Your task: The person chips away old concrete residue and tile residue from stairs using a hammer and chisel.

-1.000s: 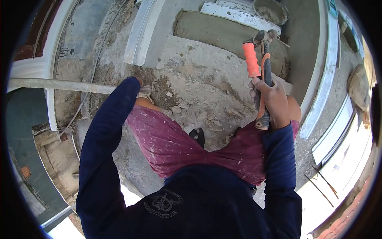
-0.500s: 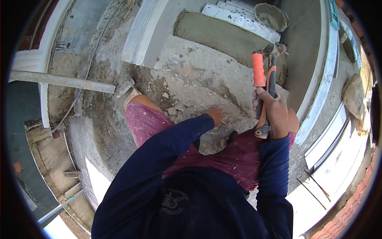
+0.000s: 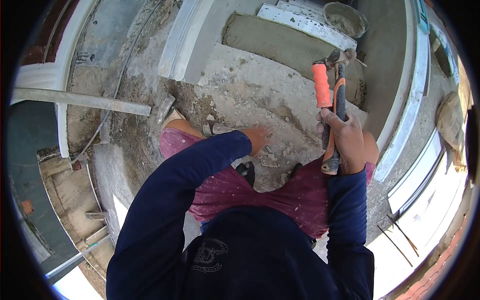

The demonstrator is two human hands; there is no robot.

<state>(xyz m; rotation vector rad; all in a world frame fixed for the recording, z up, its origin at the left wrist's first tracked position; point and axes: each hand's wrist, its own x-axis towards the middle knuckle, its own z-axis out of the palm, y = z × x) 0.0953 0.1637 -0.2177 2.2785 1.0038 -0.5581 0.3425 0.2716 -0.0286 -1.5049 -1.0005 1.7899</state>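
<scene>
My right hand [image 3: 347, 142] is closed around a hammer [image 3: 340, 95] with a black and orange handle, its metal head pointing up and away from me. Held against it in the same grip is a tool with a ribbed orange sleeve [image 3: 322, 86], dark below the sleeve; its working end is hidden. Between my knees, my left hand [image 3: 257, 139] reaches low over the rough concrete floor [image 3: 240, 95], nothing in it. Its fingers stretch out toward the right, blurred by motion. Broken chips and rubble [image 3: 270, 156] lie close by it.
Ahead is a step with a wet-looking grey cement surface [image 3: 280, 40], with white-edged steps [image 3: 305, 24] behind it. A bucket [image 3: 345, 20] stands at the upper right. To the left, a long bar [image 3: 85, 101] juts over the floor and a cable [image 3: 120, 75] runs along it.
My left hand has shifted left and slightly nearer to me, its elbow bending outward. The hammer and the orange-sleeved tool stay in my right hand, nearly unmoved.
</scene>
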